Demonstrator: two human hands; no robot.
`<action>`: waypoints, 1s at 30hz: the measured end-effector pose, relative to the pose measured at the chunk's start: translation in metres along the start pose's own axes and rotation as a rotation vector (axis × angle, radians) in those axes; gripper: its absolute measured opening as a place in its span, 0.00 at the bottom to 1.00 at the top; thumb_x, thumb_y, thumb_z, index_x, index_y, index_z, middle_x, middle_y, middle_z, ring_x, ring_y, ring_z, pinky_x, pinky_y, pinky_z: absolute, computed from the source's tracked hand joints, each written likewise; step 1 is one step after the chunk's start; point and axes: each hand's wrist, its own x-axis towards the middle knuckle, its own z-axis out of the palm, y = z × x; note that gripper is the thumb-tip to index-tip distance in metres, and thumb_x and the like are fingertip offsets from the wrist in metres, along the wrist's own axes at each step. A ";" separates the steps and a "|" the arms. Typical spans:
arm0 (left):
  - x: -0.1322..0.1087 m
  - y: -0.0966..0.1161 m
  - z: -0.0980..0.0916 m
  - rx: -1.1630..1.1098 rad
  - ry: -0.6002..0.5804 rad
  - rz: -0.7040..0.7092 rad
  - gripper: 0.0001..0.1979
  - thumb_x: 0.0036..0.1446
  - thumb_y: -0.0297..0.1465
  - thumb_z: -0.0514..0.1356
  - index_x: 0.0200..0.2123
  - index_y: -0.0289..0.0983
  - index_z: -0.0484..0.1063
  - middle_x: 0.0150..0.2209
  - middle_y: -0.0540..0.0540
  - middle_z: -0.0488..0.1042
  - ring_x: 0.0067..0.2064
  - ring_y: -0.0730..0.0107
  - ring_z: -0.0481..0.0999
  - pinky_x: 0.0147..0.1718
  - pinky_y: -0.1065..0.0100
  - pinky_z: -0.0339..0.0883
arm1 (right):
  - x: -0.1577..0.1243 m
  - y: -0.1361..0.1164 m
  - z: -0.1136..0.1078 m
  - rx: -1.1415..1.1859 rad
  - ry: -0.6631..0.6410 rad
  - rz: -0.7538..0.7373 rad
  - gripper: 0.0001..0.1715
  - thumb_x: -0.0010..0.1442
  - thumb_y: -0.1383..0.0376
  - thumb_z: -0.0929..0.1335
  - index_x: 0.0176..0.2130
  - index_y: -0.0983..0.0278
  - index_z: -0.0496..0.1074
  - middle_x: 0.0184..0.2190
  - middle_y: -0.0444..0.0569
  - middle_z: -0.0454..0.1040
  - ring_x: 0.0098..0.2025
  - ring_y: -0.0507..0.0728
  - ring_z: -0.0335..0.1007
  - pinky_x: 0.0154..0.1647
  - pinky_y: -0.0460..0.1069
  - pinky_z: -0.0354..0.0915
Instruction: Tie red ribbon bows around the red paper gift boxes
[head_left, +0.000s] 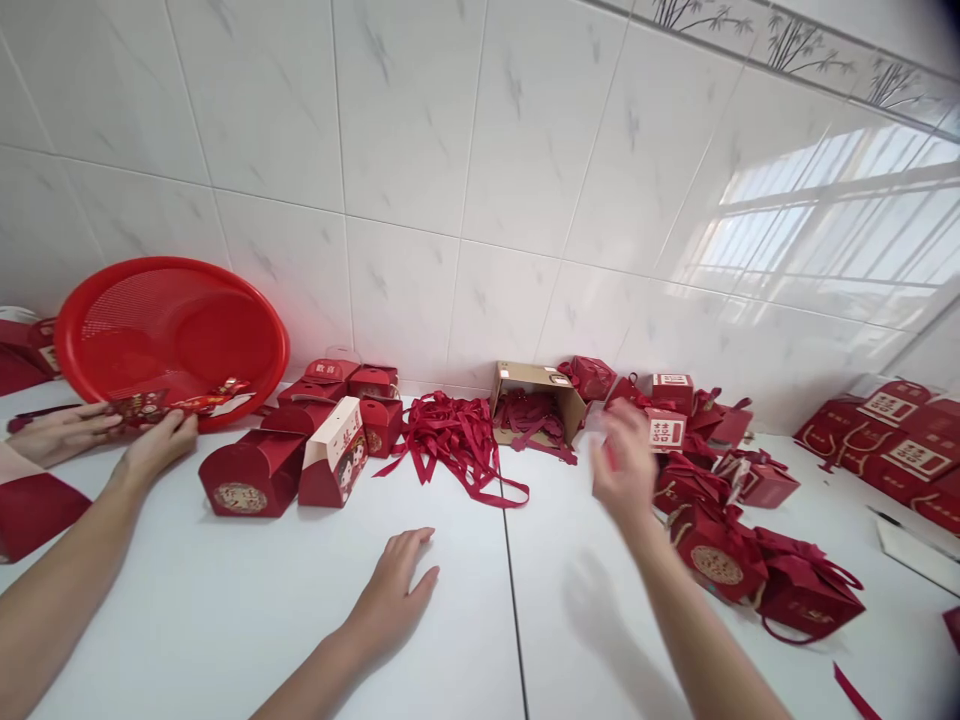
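My left hand [397,592] rests low over the white table, palm inward, thumb apart from the fingers, holding nothing. In front of it lies a pile of dark red ribbons [454,440]. My right hand [626,465] is raised near the ribbon-tied red gift boxes [716,560] on the right. Motion blurs its curled fingers, and I cannot tell whether the red and whitish patches beside them are something held. Behind the ribbons stands an open cardboard box [536,375] with more ribbon inside. Untied red gift boxes [251,470] stand left of the ribbon pile.
At the left, another person's hands [154,450] hold small red packets [139,408] at a tilted red plastic basket [172,270]. More red boxes [892,440] stand at the far right, near a pen on a white pad [919,550]. A tiled wall [420,200] closes off the back.
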 end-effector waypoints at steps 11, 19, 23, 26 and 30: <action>0.018 0.014 -0.083 0.511 1.021 0.070 0.31 0.58 0.37 0.55 0.61 0.38 0.46 0.65 0.31 0.45 0.65 0.36 0.46 0.58 0.39 0.46 | -0.156 -0.058 0.085 0.185 -0.812 0.041 0.20 0.59 0.69 0.62 0.50 0.63 0.70 0.55 0.57 0.68 0.59 0.65 0.60 0.58 0.61 0.61; 0.056 0.013 -0.126 0.485 0.833 -0.036 0.12 0.54 0.38 0.58 0.36 0.35 0.71 0.57 0.32 0.64 0.64 0.36 0.45 0.55 0.36 0.41 | -0.151 -0.060 0.079 0.226 -0.887 0.129 0.21 0.61 0.65 0.60 0.52 0.64 0.70 0.58 0.56 0.65 0.62 0.65 0.55 0.61 0.61 0.56; 0.063 0.035 -0.137 0.282 0.790 -0.017 0.12 0.56 0.38 0.53 0.33 0.36 0.71 0.42 0.36 0.75 0.53 0.46 0.67 0.50 0.48 0.58 | -0.150 -0.059 0.078 0.393 -0.849 0.293 0.19 0.57 0.64 0.64 0.48 0.62 0.73 0.57 0.55 0.67 0.62 0.66 0.56 0.61 0.62 0.54; 0.062 0.062 -0.144 0.203 0.614 0.053 0.16 0.56 0.43 0.53 0.36 0.37 0.71 0.35 0.44 0.77 0.38 0.59 0.75 0.37 0.63 0.68 | -0.133 -0.059 0.085 0.558 -0.788 0.490 0.17 0.55 0.61 0.67 0.45 0.62 0.74 0.51 0.58 0.72 0.56 0.68 0.63 0.57 0.64 0.58; 0.057 0.103 -0.139 -0.016 0.208 0.142 0.19 0.54 0.42 0.57 0.44 0.36 0.71 0.40 0.43 0.78 0.40 0.58 0.77 0.38 0.64 0.71 | -0.081 -0.075 0.094 0.691 -0.619 0.604 0.29 0.63 0.54 0.61 0.60 0.60 0.56 0.54 0.57 0.68 0.56 0.60 0.65 0.54 0.59 0.64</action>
